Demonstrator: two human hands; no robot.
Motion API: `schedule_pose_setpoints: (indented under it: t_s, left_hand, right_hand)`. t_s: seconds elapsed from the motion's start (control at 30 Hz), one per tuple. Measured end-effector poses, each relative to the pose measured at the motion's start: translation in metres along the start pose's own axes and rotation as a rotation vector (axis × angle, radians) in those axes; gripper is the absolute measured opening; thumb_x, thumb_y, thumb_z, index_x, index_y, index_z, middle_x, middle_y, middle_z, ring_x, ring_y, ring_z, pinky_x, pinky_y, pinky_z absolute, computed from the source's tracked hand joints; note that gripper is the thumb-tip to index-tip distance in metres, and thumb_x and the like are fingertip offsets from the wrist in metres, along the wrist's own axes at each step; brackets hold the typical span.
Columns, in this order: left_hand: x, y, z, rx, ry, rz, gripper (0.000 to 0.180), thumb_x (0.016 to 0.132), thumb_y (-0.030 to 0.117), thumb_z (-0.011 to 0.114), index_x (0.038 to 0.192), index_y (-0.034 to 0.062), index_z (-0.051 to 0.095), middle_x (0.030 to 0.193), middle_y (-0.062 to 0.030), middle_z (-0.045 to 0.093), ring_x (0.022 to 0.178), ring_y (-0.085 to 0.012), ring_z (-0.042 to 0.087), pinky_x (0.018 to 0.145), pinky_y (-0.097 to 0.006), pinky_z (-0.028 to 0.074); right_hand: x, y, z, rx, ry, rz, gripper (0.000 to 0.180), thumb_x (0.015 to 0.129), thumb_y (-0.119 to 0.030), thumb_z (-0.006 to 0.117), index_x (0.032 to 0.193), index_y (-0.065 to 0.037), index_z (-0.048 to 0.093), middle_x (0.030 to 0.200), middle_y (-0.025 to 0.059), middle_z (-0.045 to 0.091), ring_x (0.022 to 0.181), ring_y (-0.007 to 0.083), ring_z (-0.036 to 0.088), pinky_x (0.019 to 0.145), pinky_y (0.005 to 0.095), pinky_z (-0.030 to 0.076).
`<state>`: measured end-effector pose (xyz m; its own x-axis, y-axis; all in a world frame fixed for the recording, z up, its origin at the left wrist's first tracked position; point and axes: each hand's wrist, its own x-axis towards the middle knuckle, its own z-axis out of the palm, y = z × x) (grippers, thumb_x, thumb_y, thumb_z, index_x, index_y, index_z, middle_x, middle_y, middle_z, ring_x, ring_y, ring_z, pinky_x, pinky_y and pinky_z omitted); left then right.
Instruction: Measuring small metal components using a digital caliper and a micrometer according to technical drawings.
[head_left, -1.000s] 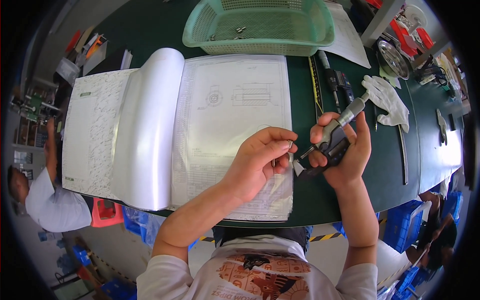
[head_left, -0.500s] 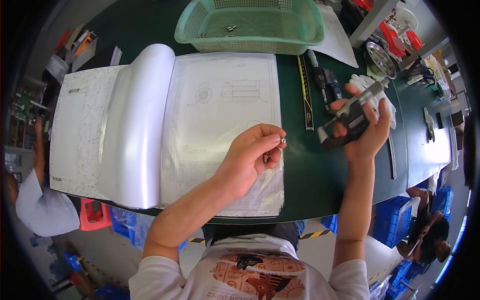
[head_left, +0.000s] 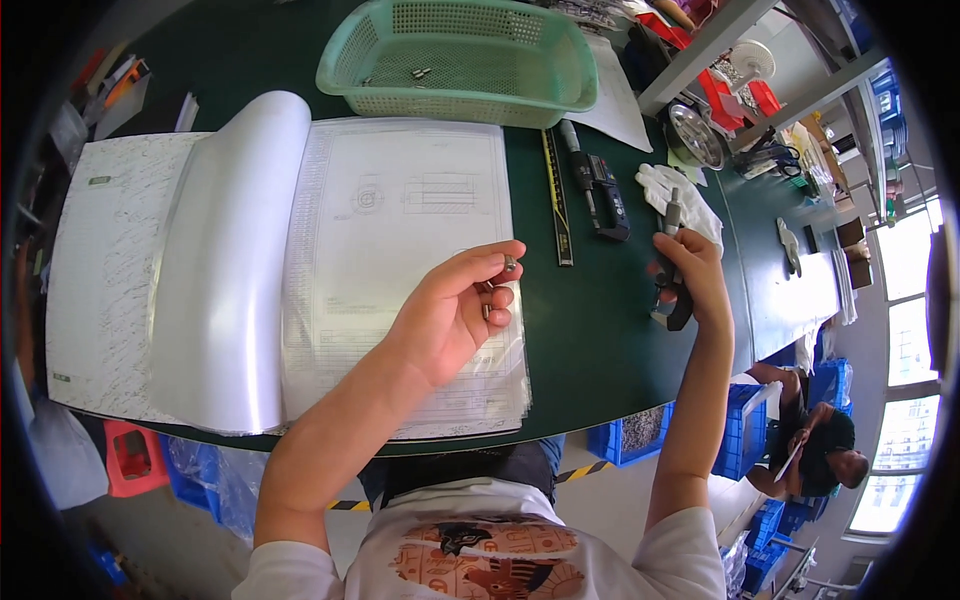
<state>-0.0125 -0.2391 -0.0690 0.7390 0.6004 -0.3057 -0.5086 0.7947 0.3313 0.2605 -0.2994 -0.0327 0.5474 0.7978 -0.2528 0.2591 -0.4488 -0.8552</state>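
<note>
My left hand (head_left: 440,320) is over the right page of an open binder (head_left: 400,270) of technical drawings. Its thumb and forefinger pinch a small shiny metal cylinder (head_left: 510,263). A second small metal piece (head_left: 487,311) shows among the curled fingers. Over the dark green table, my right hand (head_left: 700,275) is closed around a micrometer (head_left: 673,213), its thimble pointing away from me and its dark frame low by the palm. Part of that frame is hidden by the fingers. A crumpled white glove (head_left: 690,190) lies just beyond this hand.
Beyond the binder stands a green plastic basket (head_left: 450,105) holding several small metal pieces (head_left: 421,73). A yellow-black ruler (head_left: 557,200) and another digital micrometer (head_left: 602,195) lie between the binder and my right hand. Farther right are a metal bowl (head_left: 695,137) and a seated person (head_left: 815,440).
My right hand has turned from palm-up to showing its back, and its fingers have closed around the micrometer. The whole view has shifted right. My left hand still pinches the metal cylinder.
</note>
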Motion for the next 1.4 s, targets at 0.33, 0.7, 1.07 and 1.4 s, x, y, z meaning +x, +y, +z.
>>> schedule_pose_setpoints:
  t_s: [0.33,0.7,1.07,1.4]
  left_hand:
    - [0.002,-0.005,0.0,0.088,-0.019,0.006,0.015,0.081,0.013,0.052,0.093,0.0035,0.053,0.079,-0.0022,0.049,0.063,-0.0088,0.045,0.055,-0.021,0.037]
    - [0.0,-0.006,0.001,0.133,0.01,0.032,0.014,0.082,0.013,0.051,0.093,0.0042,0.053,0.078,-0.002,0.051,0.063,-0.0076,0.045,0.055,-0.021,0.038]
    - [-0.002,-0.007,0.001,0.204,0.016,0.019,0.017,0.082,0.011,0.05,0.096,0.0016,0.053,0.078,-0.0036,0.051,0.063,-0.0087,0.043,0.055,-0.021,0.038]
    - [0.003,-0.006,-0.001,0.2,-0.015,0.008,0.018,0.082,0.012,0.05,0.096,0.0016,0.053,0.077,-0.0033,0.051,0.063,-0.0089,0.045,0.055,-0.022,0.037]
  right_hand:
    - [0.019,-0.001,0.012,-0.454,0.248,-0.157,0.029,0.066,-0.028,0.069,0.062,-0.003,0.056,0.054,0.0041,0.055,0.038,0.0097,0.048,0.037,0.0231,0.038]
    - [0.018,0.006,0.027,-0.838,0.46,-0.26,0.035,0.067,-0.041,0.061,0.066,-0.006,0.06,0.062,0.0078,0.058,0.06,0.0249,0.056,0.055,0.0345,0.041]
    - [0.011,0.014,0.039,-0.867,0.584,-0.441,0.033,0.08,-0.033,0.049,0.067,-0.004,0.058,0.069,0.0087,0.056,0.067,0.0275,0.054,0.057,0.0364,0.04]
    - [0.017,0.018,0.014,-0.285,0.765,-0.741,0.026,0.088,-0.014,0.032,0.105,0.001,0.045,0.084,0.0092,0.052,0.073,0.0142,0.049,0.067,0.0265,0.04]
